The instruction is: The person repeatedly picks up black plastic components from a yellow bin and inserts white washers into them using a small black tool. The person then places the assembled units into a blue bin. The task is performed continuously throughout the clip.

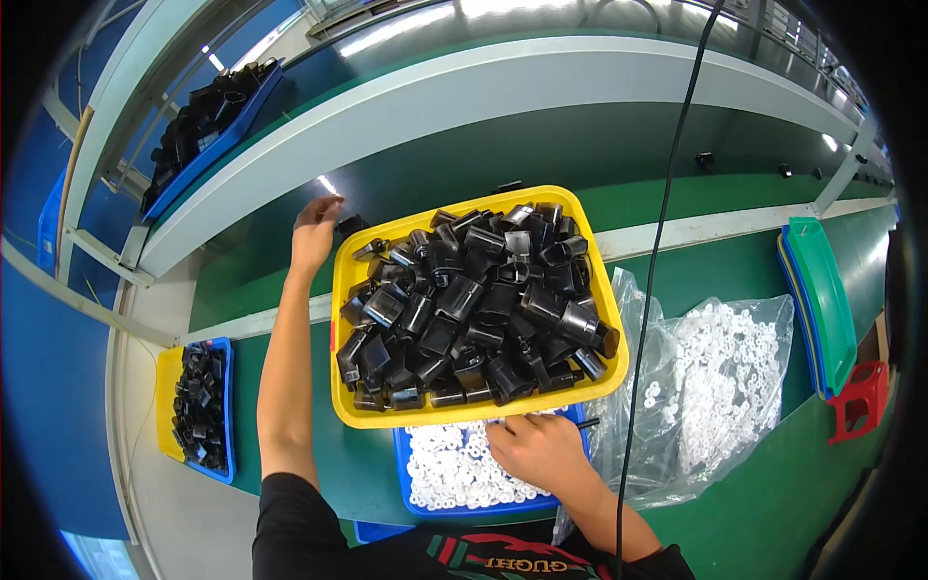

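Observation:
My left hand [314, 230] reaches far forward past the yellow tray's left corner, its fingertips at a small black plastic part [350, 225] on the dark belt. Whether it grips the part I cannot tell. The yellow tray [340, 290] is heaped with several black plastic housings [478, 300]. My right hand [539, 449] rests in a blue tray [411, 488] of small white rings [454, 469] just in front of the yellow tray, fingers curled down among the rings.
A clear plastic bag of white rings [720, 372] lies to the right. Stacked green and blue trays [822, 300] and a red stool [858, 398] stand at the far right. Blue trays of black parts sit at the left [201, 406] and upper left [208, 121]. A black cable [657, 251] hangs across.

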Demonstrator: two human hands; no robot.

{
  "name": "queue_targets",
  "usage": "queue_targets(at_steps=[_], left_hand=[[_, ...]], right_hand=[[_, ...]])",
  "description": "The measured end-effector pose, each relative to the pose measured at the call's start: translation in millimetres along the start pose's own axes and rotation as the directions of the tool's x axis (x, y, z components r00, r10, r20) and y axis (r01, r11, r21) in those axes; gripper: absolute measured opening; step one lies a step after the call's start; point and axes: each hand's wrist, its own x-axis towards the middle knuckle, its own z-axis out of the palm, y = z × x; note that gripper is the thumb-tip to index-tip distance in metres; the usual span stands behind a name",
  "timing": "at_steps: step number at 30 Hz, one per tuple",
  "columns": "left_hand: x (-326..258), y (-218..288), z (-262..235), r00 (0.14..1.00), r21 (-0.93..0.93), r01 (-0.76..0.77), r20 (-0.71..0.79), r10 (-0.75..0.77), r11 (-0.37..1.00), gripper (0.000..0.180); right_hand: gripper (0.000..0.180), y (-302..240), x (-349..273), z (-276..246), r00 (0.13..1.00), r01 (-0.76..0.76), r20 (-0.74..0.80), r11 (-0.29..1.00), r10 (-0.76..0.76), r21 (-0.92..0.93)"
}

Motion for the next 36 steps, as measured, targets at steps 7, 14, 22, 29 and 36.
queue_targets(at_steps=[7,14,22,29,36], left_hand=[[-40.0,68.7,-7.5,0.91,0.26,-0.236,0.398,0.118,0.936,0.04],[-41.8,65.6,-10.1,0.895,0.283,-0.288,0.419,0.153,0.915,0.038],[-116.7,117.3,-45.0,0.973,0.091,-0.232,0.03,0.23,0.969,0.048],[-236.4,152.6,-36.0,0.953,-0.648,0.02,0.242,0.18,0.762,0.034],[-278.3,149.6,11.7,0.876,-0.843,0.285,0.422,0.234,0.456,0.049]], right_hand=[[0.009,-4.9,2.5,-3.0,1.0,0.002,0.011,0.998,-0.003,0.07],[0.009,-4.9,3.1,-3.1,1.0,0.009,-0.027,0.995,-0.007,0.095],[0.014,-4.4,-0.3,-3.3,0.999,0.041,-0.025,0.99,-0.038,0.137],[0.029,-7.5,4.5,-13.5,0.99,0.138,-0.07,0.961,-0.125,0.241],[0.025,-3.8,11.0,-16.0,0.971,0.163,-0.222,0.913,-0.082,0.374]])
